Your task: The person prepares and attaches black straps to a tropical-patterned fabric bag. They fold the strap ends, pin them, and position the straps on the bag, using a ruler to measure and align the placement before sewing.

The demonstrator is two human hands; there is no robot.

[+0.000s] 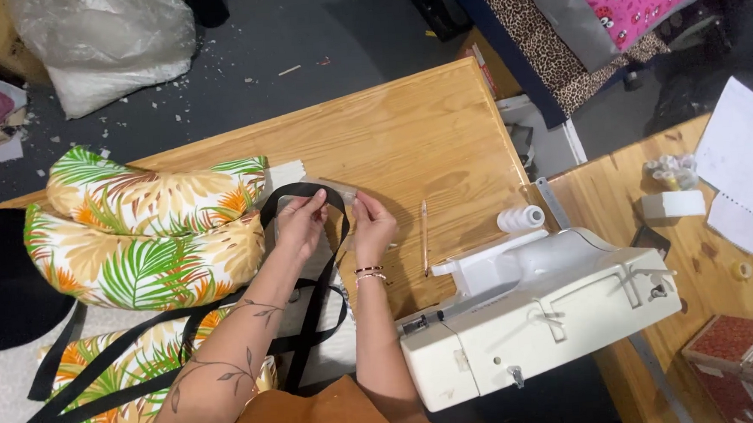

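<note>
2 hands (298, 224) (372, 225) w/ fingers pinched on black strap (300, 192); maybe clear clip, unclear.

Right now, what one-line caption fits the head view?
Both hands, left hand and right hand, pinch a black strap beside a white sewing machine.

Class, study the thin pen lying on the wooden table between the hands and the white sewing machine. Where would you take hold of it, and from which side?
Grip the thin pen around its middle, coming straight down from above. It lies flat on the wooden table, lengthwise away from the person, with bare wood on both long sides, so fingers probably fit either side. The white sewing machine crowds its near end.
</note>
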